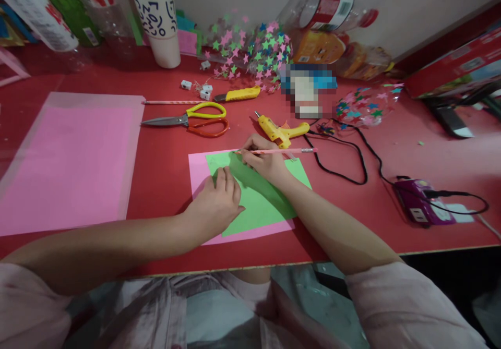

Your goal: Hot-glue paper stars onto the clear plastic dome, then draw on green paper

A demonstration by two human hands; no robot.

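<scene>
A green paper sheet (262, 200) lies on a pink sheet (198, 171) near the front edge of the red table (164, 161). My left hand (216, 203) rests flat on the green sheet's left part, fingers stretched out and together. My right hand (263, 160) is closed around a pink pencil (289, 151), whose tip touches the green sheet near its top left corner. The pencil lies nearly level, its end pointing right.
Scissors (195, 120), a yellow utility knife (238, 95) and a second pencil (172, 102) lie behind the sheets. A yellow glue gun (282, 131) with a black cord (344, 166) is at right. Large pink paper (66, 161) covers the left. Bottles and star-covered bottles (254, 51) stand at back.
</scene>
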